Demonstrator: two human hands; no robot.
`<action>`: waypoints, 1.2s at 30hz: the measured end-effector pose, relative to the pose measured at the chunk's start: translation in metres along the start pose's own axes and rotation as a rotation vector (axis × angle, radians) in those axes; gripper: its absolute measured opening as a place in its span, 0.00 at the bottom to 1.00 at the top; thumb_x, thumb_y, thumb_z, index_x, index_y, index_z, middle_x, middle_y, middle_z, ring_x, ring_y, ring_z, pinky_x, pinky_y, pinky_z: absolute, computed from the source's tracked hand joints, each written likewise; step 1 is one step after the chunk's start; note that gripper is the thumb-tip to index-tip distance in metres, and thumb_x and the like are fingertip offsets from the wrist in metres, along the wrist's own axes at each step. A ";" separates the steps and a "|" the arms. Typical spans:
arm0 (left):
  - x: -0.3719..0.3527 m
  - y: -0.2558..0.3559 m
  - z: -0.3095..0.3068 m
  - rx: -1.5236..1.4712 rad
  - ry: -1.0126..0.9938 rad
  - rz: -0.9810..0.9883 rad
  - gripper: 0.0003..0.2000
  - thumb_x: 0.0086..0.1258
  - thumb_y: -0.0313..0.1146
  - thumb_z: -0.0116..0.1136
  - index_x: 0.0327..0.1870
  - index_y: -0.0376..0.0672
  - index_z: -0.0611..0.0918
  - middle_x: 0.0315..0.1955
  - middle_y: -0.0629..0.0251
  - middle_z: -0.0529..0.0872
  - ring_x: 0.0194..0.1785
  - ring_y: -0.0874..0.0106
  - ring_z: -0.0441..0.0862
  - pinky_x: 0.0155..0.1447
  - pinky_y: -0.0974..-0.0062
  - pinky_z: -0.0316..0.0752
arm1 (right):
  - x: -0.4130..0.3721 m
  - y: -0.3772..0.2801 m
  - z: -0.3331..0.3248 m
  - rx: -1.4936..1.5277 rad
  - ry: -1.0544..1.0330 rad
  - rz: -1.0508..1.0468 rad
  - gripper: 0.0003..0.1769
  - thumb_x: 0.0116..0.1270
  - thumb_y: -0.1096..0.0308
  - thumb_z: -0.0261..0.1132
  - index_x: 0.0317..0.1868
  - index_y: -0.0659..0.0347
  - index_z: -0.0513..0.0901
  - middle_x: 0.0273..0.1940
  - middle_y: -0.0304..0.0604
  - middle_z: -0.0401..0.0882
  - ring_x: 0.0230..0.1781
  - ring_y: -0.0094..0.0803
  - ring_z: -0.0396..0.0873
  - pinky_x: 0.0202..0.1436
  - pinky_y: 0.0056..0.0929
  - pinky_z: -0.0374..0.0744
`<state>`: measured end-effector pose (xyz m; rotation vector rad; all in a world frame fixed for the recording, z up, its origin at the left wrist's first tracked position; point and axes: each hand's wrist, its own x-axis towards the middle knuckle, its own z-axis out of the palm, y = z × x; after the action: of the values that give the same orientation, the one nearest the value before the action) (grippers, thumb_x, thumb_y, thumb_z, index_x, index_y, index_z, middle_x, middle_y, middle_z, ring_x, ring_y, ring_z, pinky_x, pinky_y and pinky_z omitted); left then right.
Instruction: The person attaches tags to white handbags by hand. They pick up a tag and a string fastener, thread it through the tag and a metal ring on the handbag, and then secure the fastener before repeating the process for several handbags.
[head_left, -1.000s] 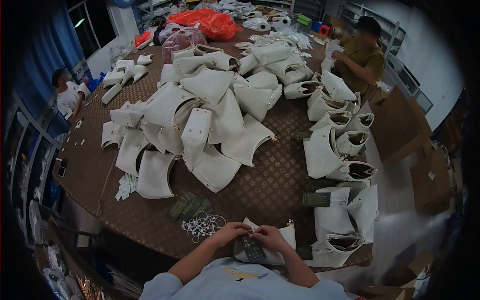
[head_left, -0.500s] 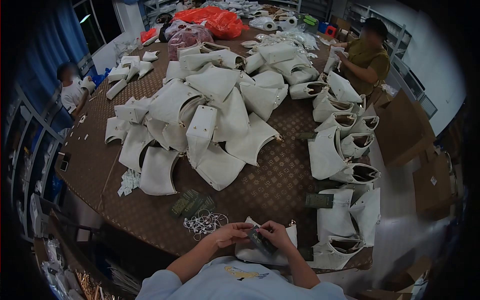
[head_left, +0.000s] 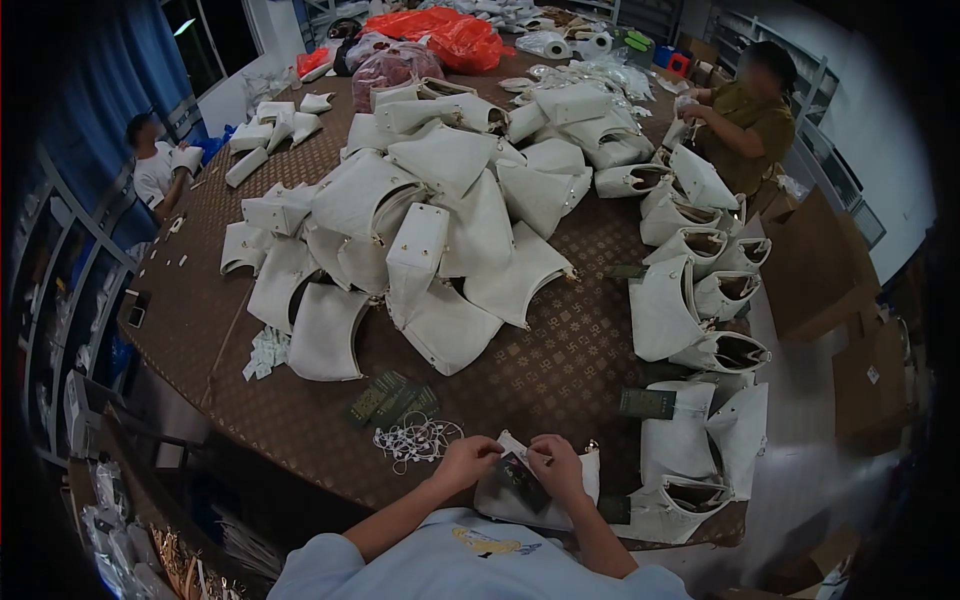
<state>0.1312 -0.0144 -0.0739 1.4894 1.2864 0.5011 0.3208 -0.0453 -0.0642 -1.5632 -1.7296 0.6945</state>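
Observation:
At the near edge of the brown patterned table (head_left: 560, 370), my left hand (head_left: 466, 462) and my right hand (head_left: 557, 467) meet over a white handbag (head_left: 585, 478) lying flat. Both hands pinch a small dark tag (head_left: 520, 470) that rests on the bag. A tangle of white strings (head_left: 415, 440) lies just left of my left hand. Beyond the strings sits a stack of dark green tags (head_left: 390, 400). My light blue sleeves fill the bottom of the view.
A big heap of white handbags (head_left: 440, 230) covers the table's middle. A row of open bags (head_left: 700, 300) lines the right edge. One person (head_left: 745, 110) works at the far right, another (head_left: 155, 170) sits at the far left. Red plastic bags (head_left: 445, 35) lie at the back. Cardboard boxes (head_left: 810, 260) stand on the right.
The dark tag has shifted between my fingers and now lies lower on the bag. My hands have stayed together at the near edge. The view has shifted slightly.

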 end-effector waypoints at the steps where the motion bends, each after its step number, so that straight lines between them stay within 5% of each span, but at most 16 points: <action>1: -0.003 0.009 -0.001 0.000 0.000 -0.002 0.07 0.59 0.29 0.60 0.38 0.39 0.83 0.31 0.60 0.84 0.34 0.71 0.82 0.39 0.74 0.76 | 0.002 -0.004 0.001 0.165 0.030 0.097 0.07 0.61 0.68 0.63 0.34 0.63 0.78 0.29 0.40 0.80 0.28 0.21 0.77 0.33 0.22 0.75; 3: -0.008 0.029 0.000 0.228 -0.015 0.234 0.07 0.58 0.30 0.60 0.36 0.40 0.83 0.30 0.56 0.84 0.33 0.68 0.83 0.38 0.73 0.75 | 0.003 -0.006 0.005 0.329 0.061 0.195 0.07 0.62 0.68 0.62 0.35 0.63 0.77 0.30 0.42 0.80 0.28 0.22 0.77 0.33 0.22 0.75; 7: -0.006 0.029 0.012 0.152 -0.036 0.184 0.09 0.62 0.29 0.58 0.39 0.35 0.81 0.33 0.63 0.84 0.35 0.76 0.81 0.40 0.76 0.76 | 0.004 0.003 0.012 0.489 -0.136 0.442 0.09 0.63 0.67 0.61 0.37 0.64 0.76 0.30 0.43 0.81 0.29 0.24 0.78 0.34 0.23 0.75; 8: -0.002 0.020 0.014 -0.100 -0.046 0.062 0.09 0.62 0.28 0.58 0.41 0.35 0.81 0.33 0.64 0.84 0.35 0.76 0.80 0.40 0.77 0.75 | 0.004 0.004 0.011 0.510 -0.143 0.506 0.09 0.63 0.67 0.61 0.37 0.65 0.77 0.30 0.43 0.81 0.29 0.25 0.79 0.34 0.23 0.75; 12: 0.004 0.006 0.006 -0.674 -0.115 -0.260 0.10 0.62 0.28 0.58 0.44 0.36 0.80 0.33 0.68 0.83 0.35 0.78 0.79 0.42 0.80 0.74 | 0.002 -0.009 -0.002 0.325 -0.232 0.421 0.09 0.62 0.66 0.61 0.36 0.64 0.78 0.30 0.43 0.81 0.30 0.26 0.79 0.34 0.24 0.76; 19: -0.009 0.013 -0.001 -0.816 -0.179 -0.388 0.10 0.62 0.28 0.59 0.44 0.37 0.80 0.33 0.70 0.82 0.34 0.82 0.76 0.40 0.84 0.71 | 0.000 -0.019 -0.001 0.393 -0.177 0.341 0.09 0.62 0.66 0.61 0.37 0.63 0.78 0.32 0.41 0.81 0.31 0.26 0.78 0.34 0.25 0.74; 36: -0.008 0.011 0.002 -0.820 -0.079 -0.260 0.09 0.62 0.24 0.58 0.43 0.36 0.80 0.36 0.67 0.83 0.38 0.80 0.79 0.45 0.84 0.74 | 0.000 -0.019 0.005 0.452 -0.165 0.398 0.08 0.60 0.68 0.63 0.36 0.64 0.80 0.29 0.40 0.82 0.29 0.22 0.79 0.33 0.21 0.75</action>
<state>0.1350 -0.0207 -0.0628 0.6423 1.0046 0.6796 0.3055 -0.0473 -0.0523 -1.5616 -1.2521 1.3418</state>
